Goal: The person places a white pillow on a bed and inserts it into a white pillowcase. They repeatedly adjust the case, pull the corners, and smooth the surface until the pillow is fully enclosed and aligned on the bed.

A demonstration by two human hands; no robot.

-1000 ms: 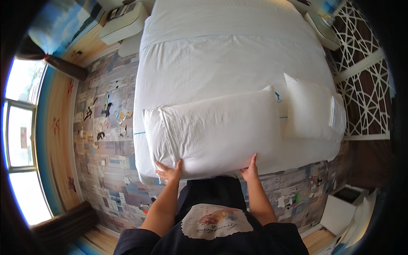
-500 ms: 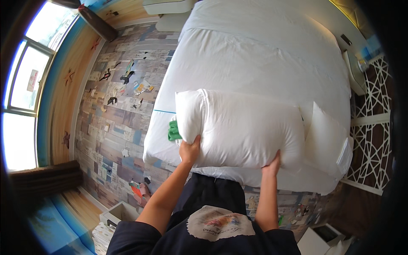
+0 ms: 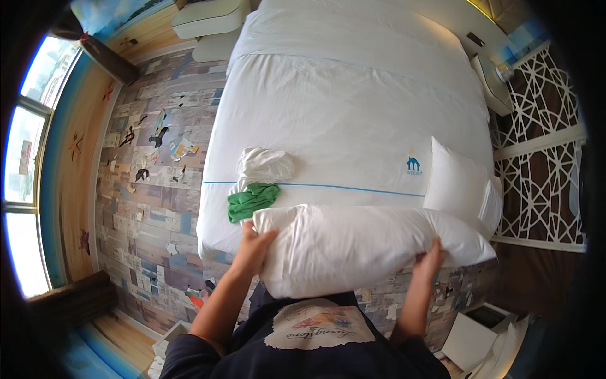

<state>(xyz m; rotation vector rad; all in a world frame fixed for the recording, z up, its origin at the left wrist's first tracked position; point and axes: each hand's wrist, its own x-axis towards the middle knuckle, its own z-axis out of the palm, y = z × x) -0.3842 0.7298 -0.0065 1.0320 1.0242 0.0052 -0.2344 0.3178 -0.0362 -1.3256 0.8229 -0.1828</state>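
A white pillow [image 3: 347, 246] is held across my front, at the near edge of the bed [image 3: 328, 126]. My left hand [image 3: 255, 246] grips its left end, thumb on top. My right hand [image 3: 430, 256] grips the near side toward the right end, fingers closed on the fabric. Just beyond my left hand a crumpled green cloth [image 3: 252, 201] lies on the bed, touching a bunched white cloth [image 3: 265, 164]. Another white pillow [image 3: 457, 183] rests on the bed's right side, partly behind the held one.
White bedding with a thin blue stripe covers the bed. A white nightstand [image 3: 492, 85] and a white lattice screen [image 3: 543, 158] stand on the right. Patterned plank flooring [image 3: 151, 208] runs along the left, below the windows [image 3: 28, 158]. A white cabinet [image 3: 476, 335] stands at lower right.
Both hands have drawn the pillow toward my body, off the middle of the bed. The green and white cloths and the blue stripe, mostly covered before, now show.
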